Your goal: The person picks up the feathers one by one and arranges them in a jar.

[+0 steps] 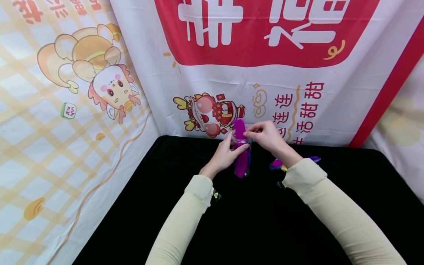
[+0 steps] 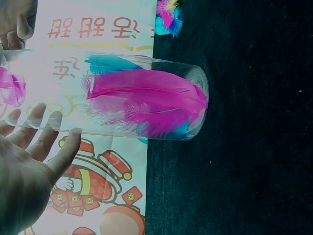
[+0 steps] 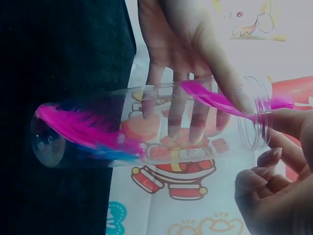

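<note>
A clear plastic bottle (image 3: 161,93) stands over the table with pink and blue feathers (image 2: 146,98) in its lower part. Around its upper part curl the fingers and thumb of my left hand (image 1: 224,154), gripping it near the neck. At the open mouth, my right hand (image 1: 265,136) pinches a magenta feather (image 1: 240,129) between thumb and forefinger. That feather is partly inside the neck, its other end sticking out above the rim. Between the two feather groups, the right wrist view shows a gap inside the bottle.
Loose feathers in pink, blue and yellow (image 1: 276,164) lie on the black table (image 1: 251,221) by my right forearm, with a purple one (image 1: 314,159) beside them. A printed white cloth (image 1: 145,73) hangs behind the table's far edge; another patterned cloth (image 1: 66,147) hangs at the left.
</note>
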`<state>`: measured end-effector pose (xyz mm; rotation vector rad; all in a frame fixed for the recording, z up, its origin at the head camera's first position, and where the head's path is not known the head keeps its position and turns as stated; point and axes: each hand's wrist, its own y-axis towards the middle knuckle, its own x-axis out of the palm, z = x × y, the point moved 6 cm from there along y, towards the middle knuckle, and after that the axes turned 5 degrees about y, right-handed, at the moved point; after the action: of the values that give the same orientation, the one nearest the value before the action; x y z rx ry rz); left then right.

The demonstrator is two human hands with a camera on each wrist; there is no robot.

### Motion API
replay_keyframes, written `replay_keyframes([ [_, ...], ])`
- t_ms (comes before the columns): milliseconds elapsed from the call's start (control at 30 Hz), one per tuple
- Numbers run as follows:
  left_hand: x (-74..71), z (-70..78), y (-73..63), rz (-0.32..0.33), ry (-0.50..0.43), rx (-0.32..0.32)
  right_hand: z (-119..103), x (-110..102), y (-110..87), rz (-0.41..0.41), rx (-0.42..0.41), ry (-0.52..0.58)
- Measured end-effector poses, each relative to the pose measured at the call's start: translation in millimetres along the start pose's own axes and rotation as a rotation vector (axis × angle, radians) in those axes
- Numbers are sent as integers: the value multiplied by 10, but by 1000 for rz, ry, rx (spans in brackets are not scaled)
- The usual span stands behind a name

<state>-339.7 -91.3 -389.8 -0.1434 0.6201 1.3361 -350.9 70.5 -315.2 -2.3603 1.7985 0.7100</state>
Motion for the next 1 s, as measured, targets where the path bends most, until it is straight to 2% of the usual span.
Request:
replay_keyframes([
  [200, 11, -3, 3, 0, -3, 2, -36, 4, 2, -27, 1, -37],
  [400, 11, -7, -5, 15, 26, 1, -40, -16, -21, -37, -5, -17],
  [867, 8, -19, 8, 15, 28, -16, -53, -176, -76, -97, -23, -28],
  [1000, 14, -27, 7, 15, 20, -18, -46, -219, -99, -96, -55, -44],
])
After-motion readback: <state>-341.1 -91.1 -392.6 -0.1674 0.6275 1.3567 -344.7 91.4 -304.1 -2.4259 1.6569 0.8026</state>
